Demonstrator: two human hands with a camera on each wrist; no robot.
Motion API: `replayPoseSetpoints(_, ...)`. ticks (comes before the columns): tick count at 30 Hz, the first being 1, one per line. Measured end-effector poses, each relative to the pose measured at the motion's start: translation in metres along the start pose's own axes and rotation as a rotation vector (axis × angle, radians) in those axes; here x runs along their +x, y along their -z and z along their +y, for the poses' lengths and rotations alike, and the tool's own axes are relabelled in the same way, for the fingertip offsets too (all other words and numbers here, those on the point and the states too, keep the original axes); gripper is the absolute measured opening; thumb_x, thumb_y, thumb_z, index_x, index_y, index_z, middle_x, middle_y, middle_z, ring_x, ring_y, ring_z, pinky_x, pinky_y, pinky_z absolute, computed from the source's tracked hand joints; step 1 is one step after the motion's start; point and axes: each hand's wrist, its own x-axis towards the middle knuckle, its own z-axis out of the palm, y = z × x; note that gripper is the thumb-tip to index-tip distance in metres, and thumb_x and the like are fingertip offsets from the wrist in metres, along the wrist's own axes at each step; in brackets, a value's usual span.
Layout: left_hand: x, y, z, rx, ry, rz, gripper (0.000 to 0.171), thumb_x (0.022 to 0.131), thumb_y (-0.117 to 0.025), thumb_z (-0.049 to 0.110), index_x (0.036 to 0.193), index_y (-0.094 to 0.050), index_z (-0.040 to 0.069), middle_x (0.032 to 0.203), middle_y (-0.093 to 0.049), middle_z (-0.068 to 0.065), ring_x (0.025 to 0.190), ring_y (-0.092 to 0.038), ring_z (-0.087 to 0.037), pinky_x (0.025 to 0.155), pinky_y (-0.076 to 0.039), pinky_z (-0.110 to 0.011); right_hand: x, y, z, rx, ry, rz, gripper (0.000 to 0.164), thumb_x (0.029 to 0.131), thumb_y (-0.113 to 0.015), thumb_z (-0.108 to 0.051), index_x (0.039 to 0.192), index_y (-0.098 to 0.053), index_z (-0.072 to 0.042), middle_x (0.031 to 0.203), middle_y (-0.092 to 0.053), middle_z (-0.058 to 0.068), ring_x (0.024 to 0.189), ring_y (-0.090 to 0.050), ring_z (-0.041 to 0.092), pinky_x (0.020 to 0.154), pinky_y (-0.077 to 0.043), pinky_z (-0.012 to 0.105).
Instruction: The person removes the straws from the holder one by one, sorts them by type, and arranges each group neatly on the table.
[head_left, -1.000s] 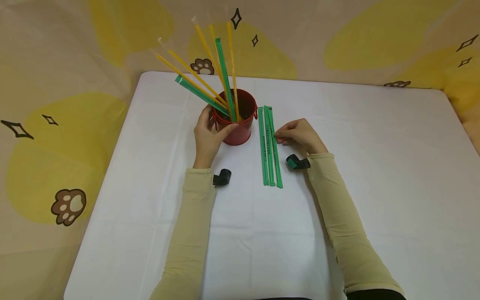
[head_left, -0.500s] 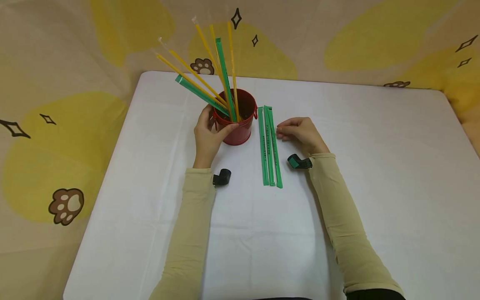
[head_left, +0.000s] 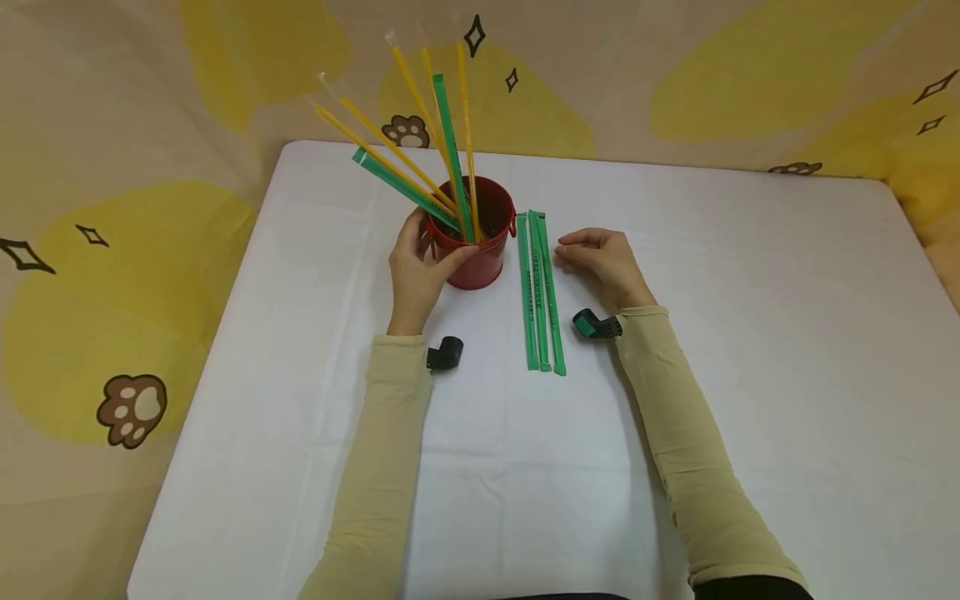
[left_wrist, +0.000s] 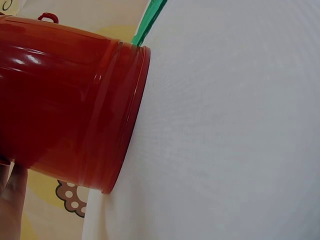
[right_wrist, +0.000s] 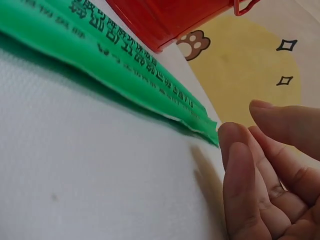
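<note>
Just in from the back edge of the white tabletop stands a shiny red metal bucket of thin yellow straws and green packets. Three thin green paper packets lie beside it, with wide room to the right edge. The left hand grips the bucket. The right hand, thumb and bent fingers apart, holds nothing, near the packets. Behind hangs paw-printed yellow cloth.
</note>
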Motion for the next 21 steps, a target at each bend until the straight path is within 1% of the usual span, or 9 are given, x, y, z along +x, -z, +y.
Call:
replayPoseSetpoints(4,0.0,0.001,0.0,0.022,-0.008,0.005,0.07,0.074,-0.079,0.003,0.135,-0.045,-0.003,0.132,-0.052,-0.015,0.122,-0.047,-0.018,0.103,-0.04,-0.029,-0.003,-0.006,-0.009,0.008,0.06,0.004,0.031,0.083,-0.07,-0.004,0.107,-0.062,0.013,0.086,-0.069,0.006,0.078,-0.066,0.015,0.068,-0.055,0.021)
replayPoseSetpoints(8,0.0,-0.001,-0.002,0.021,-0.012,-0.003,0.07,0.074,-0.079,0.004,0.135,-0.045,-0.003,0.132,-0.051,-0.015,0.123,-0.047,-0.017,0.104,-0.039,-0.028,-0.008,-0.012,-0.022,0.065,0.122,-0.001,0.03,0.084,-0.069,-0.002,0.106,-0.06,0.016,0.086,-0.069,0.007,0.078,-0.067,0.017,0.069,-0.055,0.022)
replayPoseSetpoints(11,0.0,-0.002,-0.002,0.011,-0.013,-0.001,0.071,0.074,-0.079,0.003,0.136,-0.045,-0.003,0.133,-0.051,-0.015,0.123,-0.046,-0.018,0.104,-0.039,-0.028,-0.011,-0.018,-0.034,0.08,0.162,-0.01,0.028,0.084,-0.07,-0.005,0.104,-0.062,0.013,0.087,-0.068,0.008,0.078,-0.067,0.019,0.07,-0.055,0.023)
replayPoseSetpoints(14,0.0,-0.001,-0.002,0.013,-0.005,0.003,0.072,0.073,-0.079,0.002,0.136,-0.044,-0.003,0.133,-0.051,-0.016,0.123,-0.046,-0.019,0.104,-0.039,-0.028,-0.013,-0.027,-0.046,0.091,0.204,-0.023,0.021,0.084,-0.071,-0.007,0.098,-0.066,0.007,0.088,-0.069,0.009,0.079,-0.067,0.02,0.072,-0.055,0.025)
replayPoseSetpoints(17,0.0,-0.001,0.003,0.016,0.011,-0.004,0.071,0.074,-0.077,-0.001,0.136,-0.043,-0.005,0.134,-0.049,-0.018,0.124,-0.046,-0.022,0.104,-0.039,-0.031,-0.014,-0.036,-0.058,0.108,0.248,-0.041,0.013,0.084,-0.07,-0.006,0.094,-0.069,0.002,0.088,-0.069,0.01,0.079,-0.067,0.021,0.074,-0.055,0.026)
replayPoseSetpoints(21,-0.003,-0.001,0.021,0.032,0.014,-0.012,0.068,0.076,-0.075,-0.004,0.134,-0.042,-0.009,0.133,-0.048,-0.022,0.124,-0.045,-0.026,0.104,-0.039,-0.034,-0.013,-0.046,-0.071,0.111,0.301,-0.068,0.011,0.084,-0.071,-0.007,0.092,-0.07,0.0,0.089,-0.068,0.012,0.079,-0.066,0.024,0.075,-0.056,0.028)
